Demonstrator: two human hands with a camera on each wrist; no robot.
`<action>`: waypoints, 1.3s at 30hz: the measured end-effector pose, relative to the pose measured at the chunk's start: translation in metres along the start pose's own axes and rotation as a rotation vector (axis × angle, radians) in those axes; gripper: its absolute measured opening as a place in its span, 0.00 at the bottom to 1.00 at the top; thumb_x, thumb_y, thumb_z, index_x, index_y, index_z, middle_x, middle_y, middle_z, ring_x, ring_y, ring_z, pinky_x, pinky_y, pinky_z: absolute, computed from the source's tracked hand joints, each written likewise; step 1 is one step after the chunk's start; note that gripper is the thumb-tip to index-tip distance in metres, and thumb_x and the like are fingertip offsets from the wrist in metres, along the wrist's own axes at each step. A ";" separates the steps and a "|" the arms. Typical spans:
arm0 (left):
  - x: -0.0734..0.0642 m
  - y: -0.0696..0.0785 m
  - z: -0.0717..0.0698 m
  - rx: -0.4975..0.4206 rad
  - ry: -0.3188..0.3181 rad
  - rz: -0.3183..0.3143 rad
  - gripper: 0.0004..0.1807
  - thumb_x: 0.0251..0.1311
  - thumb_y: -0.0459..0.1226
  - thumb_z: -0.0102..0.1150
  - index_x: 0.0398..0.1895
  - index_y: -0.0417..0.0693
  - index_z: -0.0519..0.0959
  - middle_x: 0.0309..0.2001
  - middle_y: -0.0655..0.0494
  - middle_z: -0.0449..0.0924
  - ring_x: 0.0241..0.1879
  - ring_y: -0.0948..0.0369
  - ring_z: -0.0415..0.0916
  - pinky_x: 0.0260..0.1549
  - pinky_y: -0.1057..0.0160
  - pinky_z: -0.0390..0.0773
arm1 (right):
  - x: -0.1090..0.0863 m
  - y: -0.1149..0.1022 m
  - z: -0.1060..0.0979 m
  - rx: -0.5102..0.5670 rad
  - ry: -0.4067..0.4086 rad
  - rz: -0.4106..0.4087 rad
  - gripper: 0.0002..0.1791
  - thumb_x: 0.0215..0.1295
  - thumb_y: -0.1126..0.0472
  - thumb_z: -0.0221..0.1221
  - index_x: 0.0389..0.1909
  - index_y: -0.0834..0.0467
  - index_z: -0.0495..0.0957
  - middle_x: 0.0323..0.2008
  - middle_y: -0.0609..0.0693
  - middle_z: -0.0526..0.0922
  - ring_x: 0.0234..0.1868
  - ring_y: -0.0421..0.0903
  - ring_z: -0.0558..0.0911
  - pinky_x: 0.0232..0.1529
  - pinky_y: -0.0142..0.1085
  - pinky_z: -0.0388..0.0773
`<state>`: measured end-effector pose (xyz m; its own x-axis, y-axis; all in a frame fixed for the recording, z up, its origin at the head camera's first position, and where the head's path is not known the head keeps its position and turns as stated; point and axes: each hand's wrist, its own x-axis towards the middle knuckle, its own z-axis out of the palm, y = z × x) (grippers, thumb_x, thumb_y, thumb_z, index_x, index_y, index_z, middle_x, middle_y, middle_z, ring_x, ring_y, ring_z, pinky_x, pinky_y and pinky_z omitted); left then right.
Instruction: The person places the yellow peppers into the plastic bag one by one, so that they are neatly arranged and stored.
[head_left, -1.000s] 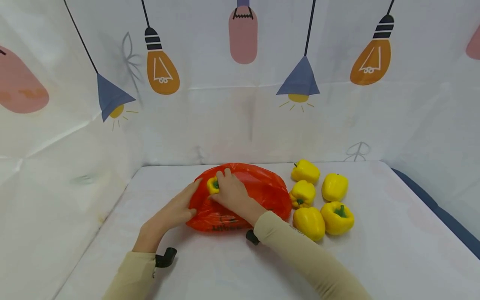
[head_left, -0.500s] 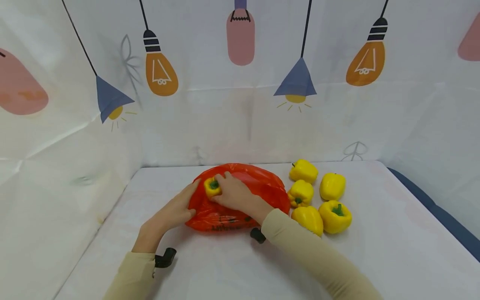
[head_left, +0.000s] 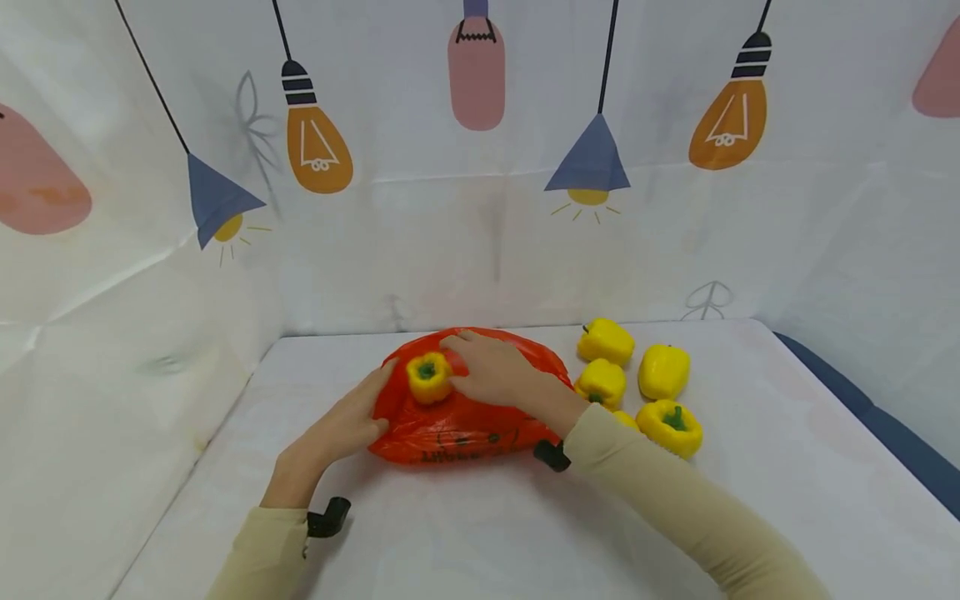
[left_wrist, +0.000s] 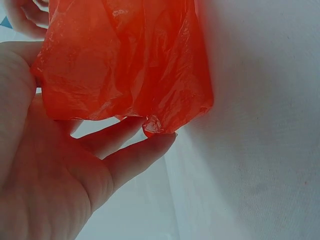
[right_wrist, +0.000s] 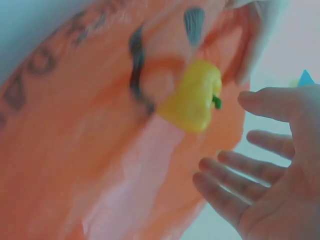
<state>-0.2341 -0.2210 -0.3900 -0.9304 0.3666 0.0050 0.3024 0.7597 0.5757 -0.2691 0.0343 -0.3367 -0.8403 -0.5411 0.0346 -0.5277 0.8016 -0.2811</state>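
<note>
A red plastic bag [head_left: 465, 433] with dark print lies puffed out on the white table. One yellow bell pepper [head_left: 428, 377], green stem up, sits against the red plastic at the left part of the bag. My left hand [head_left: 341, 425] holds the bag's left side; in the left wrist view the bag's edge [left_wrist: 95, 112] lies between its thumb and fingers. My right hand [head_left: 491, 367] is over the bag, just right of that pepper. In the right wrist view its fingers [right_wrist: 250, 170] are spread, with a gap to the pepper [right_wrist: 195, 97].
Several more yellow bell peppers [head_left: 664, 372] lie in a group on the table right of the bag, one partly hidden by the right sleeve [head_left: 645, 467]. A white printed sheet [head_left: 480, 242] hangs behind the table. Black wrist mounts [head_left: 328, 517] stick out from the sleeves.
My right hand has let go of the yellow bell pepper and moved right, so the pepper shows whole on the red bag. My left hand has stayed at the bag's left side.
</note>
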 end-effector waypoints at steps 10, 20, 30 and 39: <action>0.004 0.000 -0.001 0.004 -0.003 -0.003 0.47 0.58 0.28 0.51 0.81 0.46 0.42 0.80 0.45 0.44 0.79 0.44 0.44 0.75 0.39 0.49 | -0.023 0.040 -0.034 -0.079 0.017 -0.037 0.30 0.68 0.54 0.58 0.71 0.47 0.68 0.63 0.51 0.75 0.56 0.51 0.79 0.57 0.48 0.81; 0.000 0.000 -0.002 -0.004 -0.014 -0.031 0.48 0.58 0.27 0.50 0.81 0.47 0.41 0.81 0.45 0.43 0.79 0.43 0.43 0.75 0.38 0.49 | -0.048 0.088 -0.061 0.009 -0.110 -0.028 0.31 0.63 0.66 0.56 0.70 0.51 0.70 0.66 0.53 0.74 0.67 0.55 0.73 0.67 0.56 0.71; -0.002 0.001 -0.002 -0.009 -0.003 -0.024 0.47 0.57 0.26 0.49 0.81 0.45 0.42 0.80 0.44 0.44 0.79 0.43 0.44 0.75 0.38 0.49 | -0.078 0.129 -0.057 0.038 -0.258 0.046 0.31 0.64 0.69 0.57 0.69 0.48 0.71 0.68 0.49 0.73 0.68 0.55 0.71 0.66 0.57 0.72; 0.001 0.000 0.000 -0.015 -0.014 -0.040 0.48 0.58 0.27 0.49 0.81 0.47 0.41 0.81 0.45 0.44 0.79 0.44 0.44 0.75 0.39 0.49 | -0.102 0.141 -0.055 0.025 -0.354 0.088 0.39 0.52 0.77 0.62 0.67 0.47 0.73 0.70 0.54 0.70 0.71 0.61 0.65 0.65 0.63 0.70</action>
<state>-0.2352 -0.2207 -0.3896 -0.9387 0.3435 -0.0297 0.2616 0.7656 0.5878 -0.2650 0.2163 -0.3274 -0.7847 -0.5284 -0.3240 -0.4485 0.8448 -0.2916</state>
